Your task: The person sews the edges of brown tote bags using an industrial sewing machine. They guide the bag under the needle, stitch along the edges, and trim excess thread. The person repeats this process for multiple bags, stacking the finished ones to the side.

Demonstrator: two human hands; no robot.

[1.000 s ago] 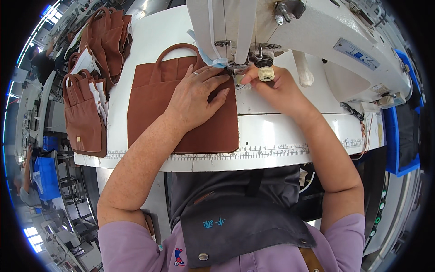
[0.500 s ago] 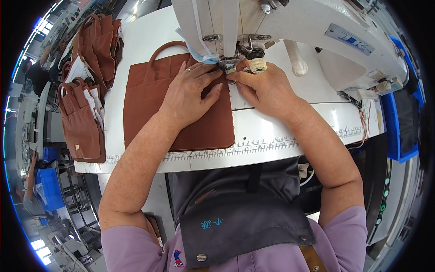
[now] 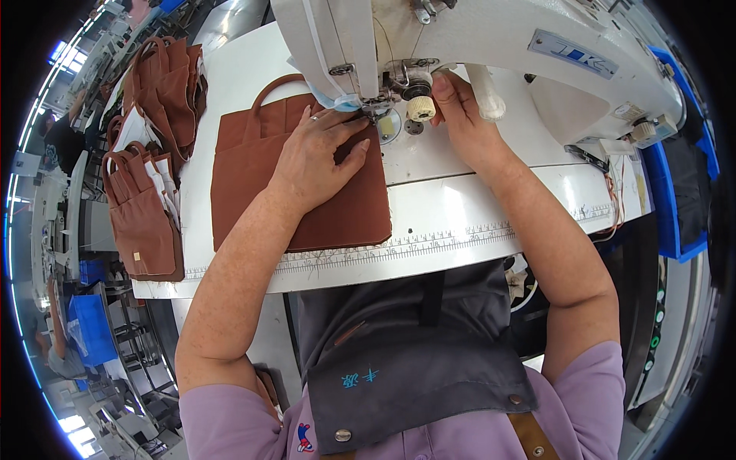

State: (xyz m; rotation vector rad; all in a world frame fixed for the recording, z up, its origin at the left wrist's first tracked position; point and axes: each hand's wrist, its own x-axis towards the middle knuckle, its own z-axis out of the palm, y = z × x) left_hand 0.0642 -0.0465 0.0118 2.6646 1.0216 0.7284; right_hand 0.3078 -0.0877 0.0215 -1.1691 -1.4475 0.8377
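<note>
Left hand flat, fingers spread, pressing brown bag near table front edge. Right hand, previously on fabric, now raised beside sewing machine knob, grip closure unclear.

Bright, even overhead light. Glare on glossy white sewing table and white sewing machine body. Soft shadows. Strong fisheye bending, dark rim. Centre sharp.

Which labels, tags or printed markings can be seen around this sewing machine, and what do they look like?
Nameplate: long grey strip with blue marks, on the white machine arm.
Printed ruler: black tick marks along the white table's front edge.
Small tag: pale square on a brown bag, far left.
Apron emblem: blue marks on dark cloth.
</note>
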